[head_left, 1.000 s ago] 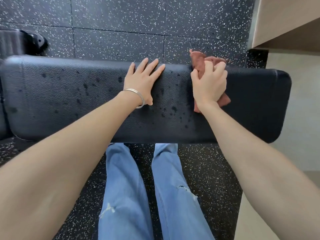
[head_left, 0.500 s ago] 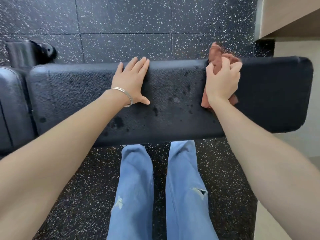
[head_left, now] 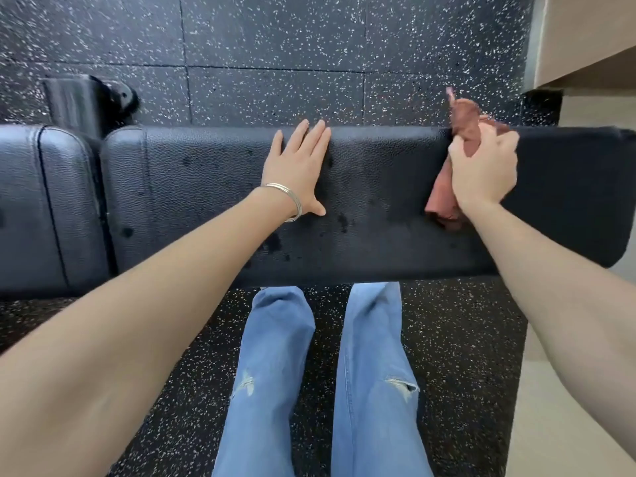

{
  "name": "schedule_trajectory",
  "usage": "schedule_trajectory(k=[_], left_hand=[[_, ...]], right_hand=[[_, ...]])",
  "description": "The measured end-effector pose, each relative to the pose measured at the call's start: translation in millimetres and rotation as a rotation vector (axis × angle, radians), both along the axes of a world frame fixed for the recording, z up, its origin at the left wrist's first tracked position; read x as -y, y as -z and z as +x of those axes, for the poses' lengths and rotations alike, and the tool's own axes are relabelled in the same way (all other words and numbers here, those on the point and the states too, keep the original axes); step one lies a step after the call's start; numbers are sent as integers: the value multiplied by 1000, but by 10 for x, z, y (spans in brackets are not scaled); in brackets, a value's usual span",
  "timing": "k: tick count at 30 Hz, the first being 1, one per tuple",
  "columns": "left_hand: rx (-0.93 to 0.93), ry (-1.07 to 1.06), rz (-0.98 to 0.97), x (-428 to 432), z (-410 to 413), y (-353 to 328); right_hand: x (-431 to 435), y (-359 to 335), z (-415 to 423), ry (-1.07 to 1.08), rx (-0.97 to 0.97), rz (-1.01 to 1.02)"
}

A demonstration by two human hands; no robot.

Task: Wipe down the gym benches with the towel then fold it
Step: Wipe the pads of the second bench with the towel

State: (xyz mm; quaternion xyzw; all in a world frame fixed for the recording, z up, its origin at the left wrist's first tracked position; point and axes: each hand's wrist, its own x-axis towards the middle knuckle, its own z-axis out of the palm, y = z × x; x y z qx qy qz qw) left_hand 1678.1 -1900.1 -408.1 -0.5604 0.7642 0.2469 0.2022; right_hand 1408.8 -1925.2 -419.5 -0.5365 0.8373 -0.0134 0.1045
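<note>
Rightward since the earlier frame, my right hand [head_left: 483,173] has dragged the bunched towel [head_left: 442,203], gripped in curled fingers, across the bench pad [head_left: 206,187], while my left hand [head_left: 299,166], flat and open, presses down, probably steadying me, beside unwiped droplets [head_left: 342,220].

Bare stretch of bench pad [head_left: 378,201] between left hand [head_left: 299,170], flat on it, and right hand [head_left: 485,173] gripping bunched towel [head_left: 442,201]. More bare pad right of towel, to rounded end. Leftward: narrow gap, then second pad [head_left: 34,208]. Beyond far edge: open speckled floor [head_left: 275,46]; black frame part [head_left: 89,98] at upper left.
</note>
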Motion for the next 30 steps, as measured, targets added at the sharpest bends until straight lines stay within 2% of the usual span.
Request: schedule_trajectory(k=[2, 4, 10, 12, 14, 16, 19, 21, 24, 26, 30], left_hand=[[-9, -25, -27, -23, -8, 29], [-21, -41, -40, -33, -7, 52], [12, -52, -26, -35, -41, 34], [21, -58, -22, -29, -53, 23], [24, -58, -22, -24, -50, 16], [29, -54, -25, -22, -47, 17], [46, -57, -23, -22, -74, 20], [56, -68, -16, -9, -97, 18], [67, -66, 0, 34, -109, 5], [77, -50, 5, 40, -113, -6], [68, -31, -11, 30, -82, -14]], right_hand=[[59, 31, -8, 163, -16, 4], [75, 55, 205, 145, -18, -4], [-401, 3, 915, -405, 118, -20], [-667, -36, 842, -576, 105, 5], [-845, -50, 571, -657, 92, 1], [-932, -39, 178, -594, 64, 6], [-960, -34, -332, -238, -11, 16], [-935, -6, -380, 36, -9, 0], [-845, 56, -44, 291, 17, -43], [-843, 56, 256, 275, 63, -79], [-1130, -28, 665, -182, 147, -83]])
